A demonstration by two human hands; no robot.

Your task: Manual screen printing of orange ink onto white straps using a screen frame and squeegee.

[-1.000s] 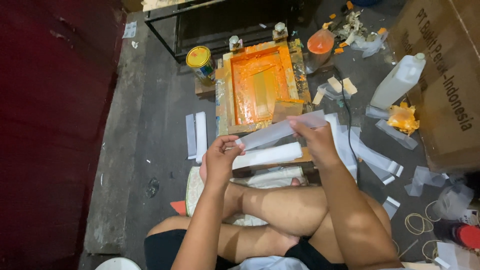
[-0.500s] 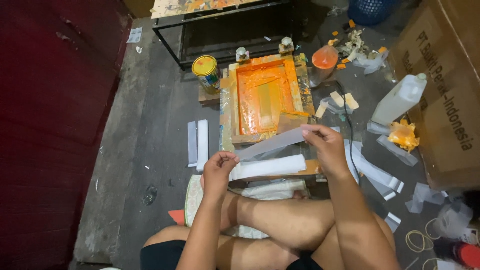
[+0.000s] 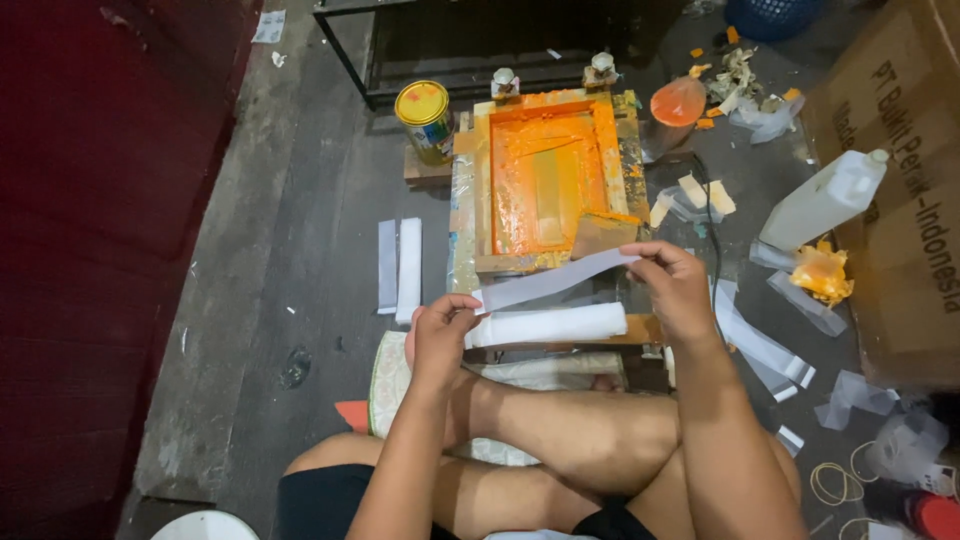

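While the person sits cross-legged on the floor (image 3: pixel 300 300), both hands hold one long, thin clear strip (image 3: pixel 555 280) stretched between them above a white stack of strips (image 3: pixel 548 325). The left hand (image 3: pixel 440 335) has its grip pinched on the strip's lower left end; the right hand (image 3: pixel 675 285) has its grip pinched on the upper right end. The strip appears very light, limp and smooth, so it would likely sag or slip if released at one end; holding it at both ends keeps it taut.

Directly ahead lies a wooden printing frame (image 3: pixel 545 180) coated in wet-looking orange ink, with a squeegee (image 3: pixel 603 232) resting at its near right corner, just beyond the strip. An open paint can (image 3: pixel 424 120) stands left of the frame. Two more strips (image 3: pixel 398 265) lie on the floor to the left. A white plastic jug (image 3: pixel 825 200), an orange rag (image 3: pixel 822 275) and loose strips (image 3: pixel 760 345) lie to the right, beside a cardboard box (image 3: pixel 900 180).
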